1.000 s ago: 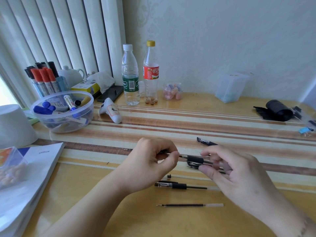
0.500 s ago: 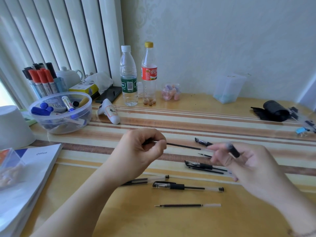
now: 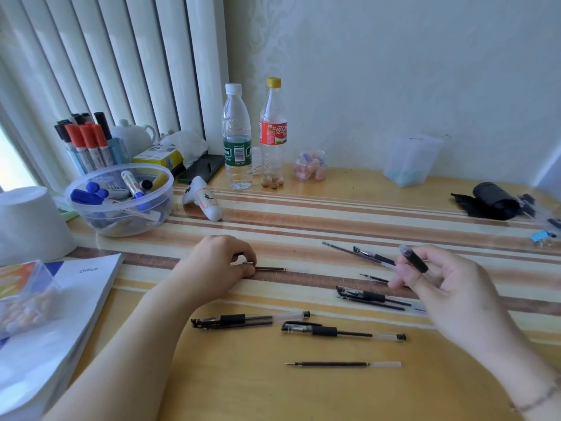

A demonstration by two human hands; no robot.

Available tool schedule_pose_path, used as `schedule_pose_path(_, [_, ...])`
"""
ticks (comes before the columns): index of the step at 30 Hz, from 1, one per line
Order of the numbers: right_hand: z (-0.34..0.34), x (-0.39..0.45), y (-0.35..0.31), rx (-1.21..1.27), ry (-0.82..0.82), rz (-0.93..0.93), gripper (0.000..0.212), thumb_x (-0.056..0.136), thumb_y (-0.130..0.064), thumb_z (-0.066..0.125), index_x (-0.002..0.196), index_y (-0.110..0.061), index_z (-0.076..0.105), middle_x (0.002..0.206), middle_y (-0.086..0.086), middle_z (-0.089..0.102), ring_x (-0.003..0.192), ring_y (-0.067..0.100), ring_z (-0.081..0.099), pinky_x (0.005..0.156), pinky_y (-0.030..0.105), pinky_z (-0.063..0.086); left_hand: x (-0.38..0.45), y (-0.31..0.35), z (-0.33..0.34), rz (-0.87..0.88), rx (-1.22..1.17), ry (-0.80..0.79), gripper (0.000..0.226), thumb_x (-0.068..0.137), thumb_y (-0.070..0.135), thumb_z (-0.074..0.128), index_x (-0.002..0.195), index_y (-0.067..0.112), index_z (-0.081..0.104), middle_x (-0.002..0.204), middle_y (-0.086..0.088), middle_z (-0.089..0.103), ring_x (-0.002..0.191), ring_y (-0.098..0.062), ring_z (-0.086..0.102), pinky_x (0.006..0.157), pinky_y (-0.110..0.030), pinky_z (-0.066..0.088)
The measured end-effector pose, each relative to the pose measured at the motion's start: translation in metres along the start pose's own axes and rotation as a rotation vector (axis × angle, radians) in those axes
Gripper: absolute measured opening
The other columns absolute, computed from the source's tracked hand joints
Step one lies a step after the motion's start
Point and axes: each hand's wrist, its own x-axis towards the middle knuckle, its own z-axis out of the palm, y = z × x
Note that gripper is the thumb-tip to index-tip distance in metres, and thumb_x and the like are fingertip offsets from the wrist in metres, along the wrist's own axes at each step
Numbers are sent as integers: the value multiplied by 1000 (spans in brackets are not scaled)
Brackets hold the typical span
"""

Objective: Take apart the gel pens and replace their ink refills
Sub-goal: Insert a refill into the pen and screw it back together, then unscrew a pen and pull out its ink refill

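My left hand (image 3: pixel 217 265) rests low on the table, fingers pinched on a thin dark ink refill (image 3: pixel 270 268) that lies flat and points right. My right hand (image 3: pixel 440 287) is raised at the right and holds an empty pen barrel (image 3: pixel 413 260) with a black grip, tilted up to the left. Several gel pens lie between and below the hands: a capped pen (image 3: pixel 243 320), a pen (image 3: pixel 343 332) with a clear barrel, and a pen (image 3: pixel 373 297) under my right hand. A loose refill (image 3: pixel 343 364) lies nearest me.
A clear bowl (image 3: pixel 120 205) of markers, a white cup (image 3: pixel 30 221), a book (image 3: pixel 57 317) and a small plastic box (image 3: pixel 24 296) are at the left. Two bottles (image 3: pixel 238 138) stand at the back. A black roll (image 3: pixel 491 200) lies at the far right.
My left hand has pulled the refill out of the barrel and lowered it to the table at the left. My right hand moved right and up with the empty barrel.
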Motion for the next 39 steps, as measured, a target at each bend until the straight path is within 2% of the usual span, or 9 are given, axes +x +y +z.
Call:
schedule_pose_path(3, [1,1,-2,24,23,1,17,90,-26,60,97,-41,63,77,-24,73,36,3,40,43,22,40,1,2,3,41,44,29,5,86,29,65,88,34,66,90,13,58,92,-12,54,81,-33,49])
schedule_pose_path(5, [1,4,-7,47,66,28,14,90,-28,59,89,-38,68,82,-25,73,63,-3,63,56,22,48,1,2,7,101,109,65,8,89,25,61,92,29,67,92,12,60,92,-14,53,80,-32,45])
schedule_pose_path(9, [7,13,-9,-87,47,87,24,91,-28,57,72,-34,71,73,-3,74,77,36,66,80,40,52,3,-6,0,106,110,349,11,92,18,57,87,23,66,88,8,64,86,-22,57,74,-37,41])
schedule_pose_path(12, [19,19,-15,-241,-84,86,31,96,-27,51,68,-30,64,75,-9,72,80,19,67,62,29,47,5,-11,-14,17,-94,546,12,92,14,57,88,17,67,84,1,64,82,-26,56,70,-40,47])
schedule_pose_path(14, [30,25,-27,-419,-189,4,23,98,-22,46,80,-31,58,70,-14,69,64,5,63,49,25,43,6,-14,-20,-32,-171,594,14,93,13,55,90,16,68,85,1,64,83,-24,56,67,-37,46])
schedule_pose_path(19, [76,44,-63,-589,-284,-197,15,96,-26,46,101,-32,58,62,-17,54,49,2,48,42,23,31,7,-19,-28,-117,-302,688,13,94,13,55,92,17,67,88,4,64,84,-21,55,65,-27,33])
schedule_pose_path(29, [108,46,-59,-736,-393,-318,22,94,-34,43,112,-38,54,81,-10,64,77,18,60,63,31,49,7,-14,-27,-97,-286,688,13,93,13,58,89,21,68,86,5,56,87,-24,47,76,-39,37])
schedule_pose_path(34, [87,40,-57,-561,-323,-356,41,84,-73,34,100,-41,54,53,-9,49,49,4,45,44,24,32,7,-7,-18,-63,-225,582,16,97,18,52,90,26,64,88,8,47,86,-18,34,74,-33,21])
schedule_pose_path(39, [48,18,-32,-232,-200,-256,46,91,-61,18,113,-41,54,44,-5,42,38,9,34,44,28,29,5,7,-10,73,-185,534,17,99,21,48,92,25,63,92,8,48,87,-19,35,73,-35,26])
